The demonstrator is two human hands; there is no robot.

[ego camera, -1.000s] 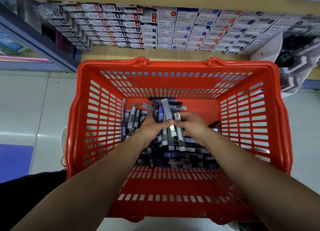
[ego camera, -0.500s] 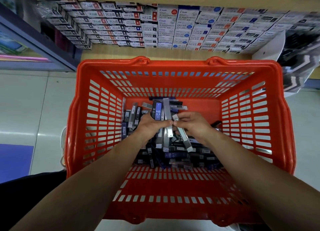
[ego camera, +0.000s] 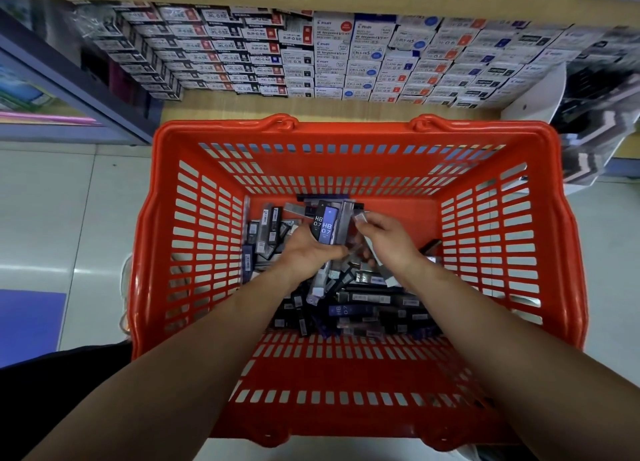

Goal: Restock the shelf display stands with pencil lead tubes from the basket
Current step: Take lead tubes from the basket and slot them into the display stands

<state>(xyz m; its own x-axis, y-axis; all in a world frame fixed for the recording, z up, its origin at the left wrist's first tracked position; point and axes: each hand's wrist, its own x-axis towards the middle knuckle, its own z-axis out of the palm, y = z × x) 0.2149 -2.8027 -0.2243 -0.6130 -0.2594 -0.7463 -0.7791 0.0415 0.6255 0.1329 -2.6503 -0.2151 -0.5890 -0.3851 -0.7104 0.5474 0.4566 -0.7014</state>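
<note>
Shelf boxes [ego camera: 311,52] behind red basket [ego camera: 346,128]. Near its far wall, left hand [ego camera: 308,249] grips tube bundle [ego camera: 327,226] (HB 0.7); right hand [ego camera: 391,242] pinches clear tube [ego camera: 361,217].

Our bare left hand [ego camera: 306,252] and bare right hand [ego camera: 389,242] run back into forearms that are uncovered as far as we can see them. A plain black fabric garment [ego camera: 52,401] fills the lower left corner; we cannot tell which piece of clothing it is.
</note>
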